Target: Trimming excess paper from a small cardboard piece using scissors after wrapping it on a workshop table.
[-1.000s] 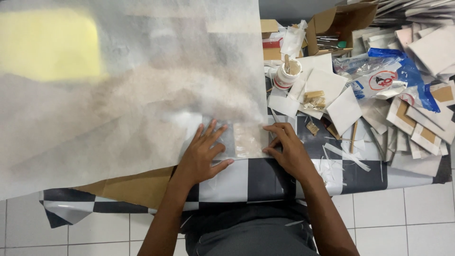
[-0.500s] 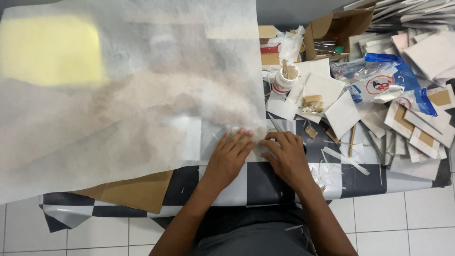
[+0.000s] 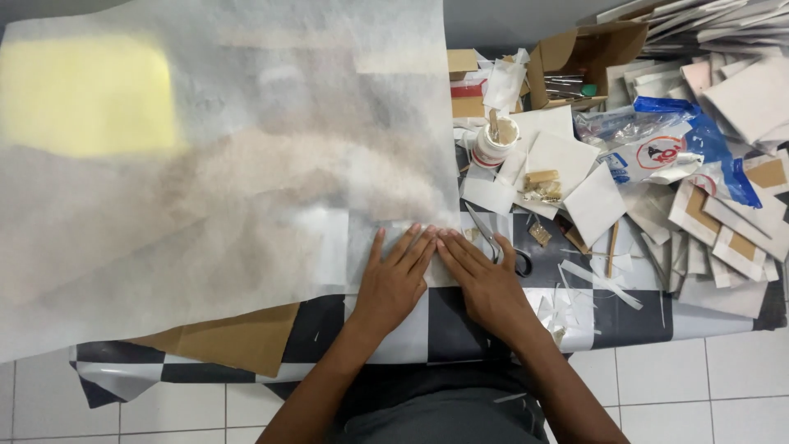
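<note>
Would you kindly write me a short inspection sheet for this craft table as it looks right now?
Surface: checkered tablecloth, mostly covered.
Job's things: large translucent white sheet, both hands flat on its lower right corner.
Clutter: scissors, white cup, cardboard box, blue plastic bag, paper squares.
Hands: left hand and right hand, fingers spread, side by side.
Cables: nothing seen.
Surroundings: white tiled floor.

Left hand [image 3: 394, 284] and right hand [image 3: 486, 284] lie flat, palms down, fingers [image 3: 415, 247] extended, fingertips nearly touching.
</note>
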